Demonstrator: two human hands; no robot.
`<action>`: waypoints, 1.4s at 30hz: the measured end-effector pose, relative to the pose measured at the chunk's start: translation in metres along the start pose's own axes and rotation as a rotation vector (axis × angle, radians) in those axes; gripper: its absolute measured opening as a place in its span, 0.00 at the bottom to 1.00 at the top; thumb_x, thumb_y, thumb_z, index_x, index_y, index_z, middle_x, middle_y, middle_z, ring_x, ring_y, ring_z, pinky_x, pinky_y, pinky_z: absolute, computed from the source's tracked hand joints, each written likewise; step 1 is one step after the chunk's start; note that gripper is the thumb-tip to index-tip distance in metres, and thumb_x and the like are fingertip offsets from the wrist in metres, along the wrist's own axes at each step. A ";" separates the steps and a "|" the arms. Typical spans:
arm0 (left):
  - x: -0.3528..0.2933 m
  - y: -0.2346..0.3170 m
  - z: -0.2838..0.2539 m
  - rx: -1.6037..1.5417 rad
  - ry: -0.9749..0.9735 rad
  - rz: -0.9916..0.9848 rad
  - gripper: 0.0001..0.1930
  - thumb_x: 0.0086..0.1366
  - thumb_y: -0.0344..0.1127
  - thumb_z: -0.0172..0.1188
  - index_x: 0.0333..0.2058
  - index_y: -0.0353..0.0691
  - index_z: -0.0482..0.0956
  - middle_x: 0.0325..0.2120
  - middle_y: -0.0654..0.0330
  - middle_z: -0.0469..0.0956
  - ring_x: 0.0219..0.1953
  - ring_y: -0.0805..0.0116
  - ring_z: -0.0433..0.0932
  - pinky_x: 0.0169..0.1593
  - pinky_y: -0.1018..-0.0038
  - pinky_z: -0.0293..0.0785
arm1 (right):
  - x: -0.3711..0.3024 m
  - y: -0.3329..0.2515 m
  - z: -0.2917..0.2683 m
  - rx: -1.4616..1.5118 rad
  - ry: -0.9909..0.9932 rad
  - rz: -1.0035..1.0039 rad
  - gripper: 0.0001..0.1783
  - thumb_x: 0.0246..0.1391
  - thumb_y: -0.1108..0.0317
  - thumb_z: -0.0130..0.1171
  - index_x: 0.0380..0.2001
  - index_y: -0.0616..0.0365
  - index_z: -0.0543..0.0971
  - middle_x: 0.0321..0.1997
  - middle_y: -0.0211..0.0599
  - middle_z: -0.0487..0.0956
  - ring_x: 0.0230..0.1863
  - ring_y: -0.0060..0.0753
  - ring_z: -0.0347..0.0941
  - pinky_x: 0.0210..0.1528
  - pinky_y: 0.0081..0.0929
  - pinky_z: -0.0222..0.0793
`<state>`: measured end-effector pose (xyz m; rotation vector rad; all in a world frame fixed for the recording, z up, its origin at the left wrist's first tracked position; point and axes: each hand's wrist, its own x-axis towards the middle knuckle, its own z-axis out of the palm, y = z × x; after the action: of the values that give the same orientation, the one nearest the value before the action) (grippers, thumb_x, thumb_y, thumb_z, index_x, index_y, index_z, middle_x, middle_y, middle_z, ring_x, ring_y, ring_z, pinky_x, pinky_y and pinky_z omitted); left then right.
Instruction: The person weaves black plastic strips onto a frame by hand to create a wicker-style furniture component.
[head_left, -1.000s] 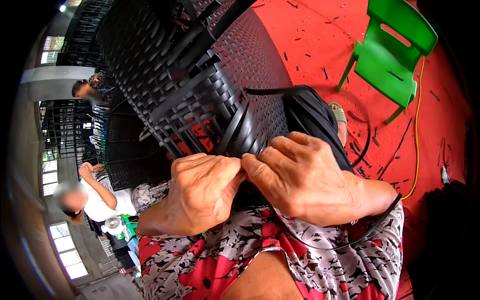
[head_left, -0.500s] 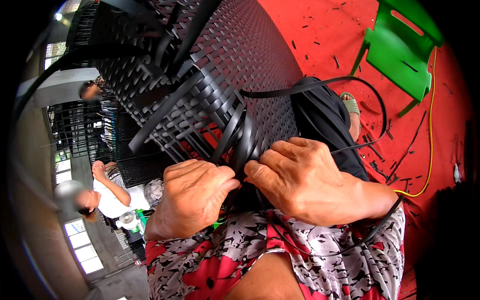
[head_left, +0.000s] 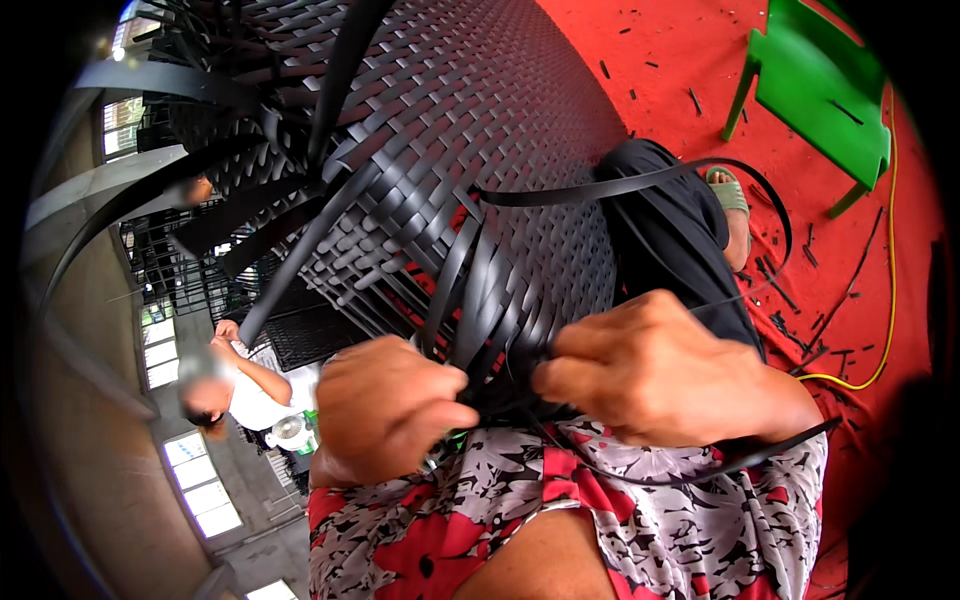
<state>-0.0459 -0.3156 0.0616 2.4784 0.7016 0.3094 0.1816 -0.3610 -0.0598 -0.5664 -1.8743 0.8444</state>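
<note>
A curved, dark woven panel point(head_left: 500, 100) of flat black plastic strips leans before me, its lower part open with loose strip ends. My right hand point(head_left: 660, 370) is closed, fingers curled, at the panel's lower edge. A long black strip point(head_left: 640, 184) leaves the weave, loops out to the right and comes back thin to that hand. My left hand point(head_left: 390, 405), smeared by motion, is curled closed just left of the loose strips point(head_left: 470, 300); what lies inside its fingers is hidden. Another dark strip point(head_left: 720, 465) crosses my flowered top below the right wrist.
Several long strips point(head_left: 150, 190) stick out at the panel's upper left. On the red floor covering point(head_left: 680, 60) are cut strip scraps, a green chair point(head_left: 820, 90) and a yellow cord point(head_left: 892, 250). A person in white point(head_left: 265, 395) sits at the left near a small fan point(head_left: 290, 433).
My hands have drawn a little apart, widening the gap between them. The whole view has shifted, so panel, chair and co-worker appear further right.
</note>
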 end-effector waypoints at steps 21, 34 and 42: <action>0.003 -0.027 0.040 0.418 0.681 -0.119 0.21 0.46 0.31 0.76 0.38 0.38 0.78 0.45 0.51 0.67 0.46 0.58 0.68 0.46 0.69 0.67 | 0.036 0.058 -0.004 0.021 0.374 0.097 0.08 0.46 0.74 0.58 0.33 0.62 0.78 0.27 0.47 0.78 0.31 0.52 0.76 0.31 0.39 0.70; -0.006 -0.021 0.066 0.649 0.525 -0.019 0.14 0.63 0.40 0.61 0.43 0.40 0.83 0.55 0.39 0.64 0.54 0.44 0.62 0.56 0.52 0.60 | 0.045 0.041 -0.003 0.223 0.440 -0.062 0.09 0.57 0.71 0.60 0.38 0.66 0.81 0.36 0.43 0.84 0.35 0.34 0.82 0.35 0.25 0.76; -0.009 -0.025 0.074 0.631 0.544 0.009 0.14 0.65 0.39 0.59 0.44 0.38 0.82 0.54 0.39 0.63 0.54 0.44 0.62 0.57 0.51 0.62 | 0.041 0.064 -0.008 0.387 0.303 0.156 0.09 0.54 0.72 0.61 0.36 0.67 0.81 0.26 0.39 0.81 0.28 0.25 0.76 0.33 0.25 0.72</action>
<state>-0.0377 -0.3350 -0.0140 3.0141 1.1480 0.9073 0.1728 -0.2887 -0.0822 -0.5651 -1.3613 1.1237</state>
